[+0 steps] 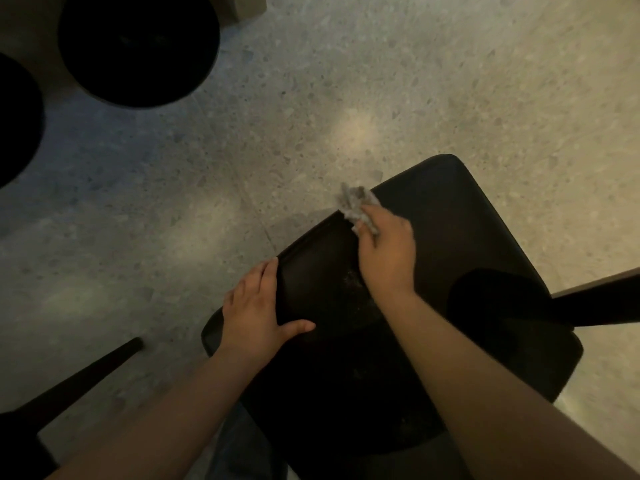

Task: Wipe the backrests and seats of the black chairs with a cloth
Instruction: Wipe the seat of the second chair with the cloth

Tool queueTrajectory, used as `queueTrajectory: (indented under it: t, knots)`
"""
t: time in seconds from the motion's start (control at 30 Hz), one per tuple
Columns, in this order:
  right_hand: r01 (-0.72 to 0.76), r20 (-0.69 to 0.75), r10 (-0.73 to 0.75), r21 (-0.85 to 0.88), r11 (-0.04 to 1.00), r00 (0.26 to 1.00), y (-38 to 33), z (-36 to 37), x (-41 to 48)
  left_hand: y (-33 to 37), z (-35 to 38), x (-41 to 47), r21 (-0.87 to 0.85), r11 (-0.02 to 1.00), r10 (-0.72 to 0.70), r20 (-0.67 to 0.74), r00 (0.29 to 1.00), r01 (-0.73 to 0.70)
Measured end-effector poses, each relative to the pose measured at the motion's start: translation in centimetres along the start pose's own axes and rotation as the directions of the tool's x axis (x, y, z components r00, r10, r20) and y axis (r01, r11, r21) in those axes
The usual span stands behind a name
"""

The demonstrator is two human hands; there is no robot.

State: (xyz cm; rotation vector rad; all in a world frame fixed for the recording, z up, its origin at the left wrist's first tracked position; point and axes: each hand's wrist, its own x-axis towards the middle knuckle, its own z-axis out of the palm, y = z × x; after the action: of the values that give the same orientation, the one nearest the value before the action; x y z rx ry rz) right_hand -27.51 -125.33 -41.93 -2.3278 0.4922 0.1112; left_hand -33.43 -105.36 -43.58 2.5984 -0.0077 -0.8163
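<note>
The black chair (467, 244) stood in the lower right of the view. Speckled terrazzo floor (311, 98) lay open along its far and left sides. Its seat (450, 220) ran up to a rounded far corner with bare floor past it, and its backrest (318, 271) showed a raised rim along the left edge. On the right a pale table edge (599, 280) with a dark bar under it crossed over the chair's near corner, closing that side. Two round black stools (138, 46) sat well apart at the upper left, and a dark leg (86, 372) slanted in at the lower left, clear of the chair. The right hand (388, 251) reached forward with the forearm stretched over the chair, its fingers curled around a grey cloth (353, 200) bunched against the far end of the backrest's rim. The left hand (252, 306) lay on the rim's near stretch, fingers straight along the edge and thumb spread across the dark surface, gripping nothing.
</note>
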Motion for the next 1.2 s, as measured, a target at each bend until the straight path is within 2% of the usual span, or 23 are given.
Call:
queueTrajectory:
  t: [0.1,0.17,0.27,0.33,0.4,0.53,0.63,0.73,0.8,0.87,0.9,0.93,0.97,1.03,1.1,1.2]
  knots:
    - [0.032,0.127,-0.047,0.118,0.992,0.991,0.1,-0.1,-2.3,0.0,-0.1,-0.1,0.004,1.0,-0.005,0.007,1.0,0.005]
    - [0.071,0.137,-0.093,0.159,0.985,0.986,0.1,-1.0,-2.0,0.1,-0.1,-0.1,0.002,1.0,-0.007,0.012,1.0,0.007]
    - [0.074,-0.061,-0.067,0.136,0.988,0.996,0.1,-2.4,0.3,0.2,-0.1,0.0,0.001,1.0,0.001,0.001,1.0,-0.001]
    - [-0.024,-0.115,0.038,0.119,0.993,0.993,0.0,-1.9,0.7,0.1,-0.1,0.0,0.001,1.0,-0.001,-0.001,1.0,0.001]
    - [-0.089,-0.064,0.096,0.1,0.991,0.993,-0.4,-0.2,-1.3,0.1,0.0,0.0,0.006,1.0,-0.009,0.006,1.0,0.009]
    - [-0.079,0.12,0.056,0.2,0.976,0.991,-1.3,0.9,-4.9,0.2,0.0,0.0,0.005,1.0,-0.006,-0.001,1.0,0.006]
    - [-0.023,0.048,0.011,0.252,0.967,0.999,-1.5,-0.9,-2.1,0.0,0.0,-0.1,0.001,1.0,0.01,-0.001,1.0,-0.01]
    - [0.099,-0.025,-0.098,0.058,0.993,0.995,-1.2,-1.9,2.9,-0.1,0.0,0.0,0.004,1.0,0.01,0.0,1.0,-0.01]
    - [0.073,0.05,-0.065,-0.175,0.982,0.997,-0.7,-1.2,5.9,0.0,0.0,0.0,0.005,1.0,0.009,0.009,1.0,-0.009]
    - [0.046,0.175,0.037,-0.449,0.892,0.984,-1.4,0.4,6.7,-0.1,0.1,0.1,0.009,1.0,0.005,0.007,1.0,-0.005]
    - [0.083,0.247,0.055,-0.517,0.852,0.967,-2.1,1.3,6.2,-0.1,0.1,0.1,0.012,1.0,0.002,0.008,1.0,-0.002]
    - [0.136,0.315,0.031,-0.494,0.859,0.949,-2.9,2.1,5.1,-0.1,0.1,0.0,0.013,1.0,0.0,0.008,1.0,0.0]
    - [0.205,0.361,-0.053,-0.4,0.893,0.931,-3.5,2.8,3.7,-0.1,0.1,0.0,0.012,1.0,-0.001,0.004,1.0,0.001]
    - [0.206,0.38,-0.142,-0.133,0.969,0.914,-4.1,2.8,1.6,-0.1,0.2,0.0,0.009,1.0,-0.002,0.002,1.0,0.002]
    - [0.125,0.341,-0.126,0.023,0.992,0.932,-3.8,1.6,1.9,-0.1,0.2,0.0,0.002,1.0,0.002,0.008,1.0,-0.002]
    - [0.086,0.16,-0.092,0.04,0.995,0.983,-3.3,-1.1,4.0,-0.1,-0.1,-0.1,-0.009,1.0,0.008,0.022,1.0,-0.008]
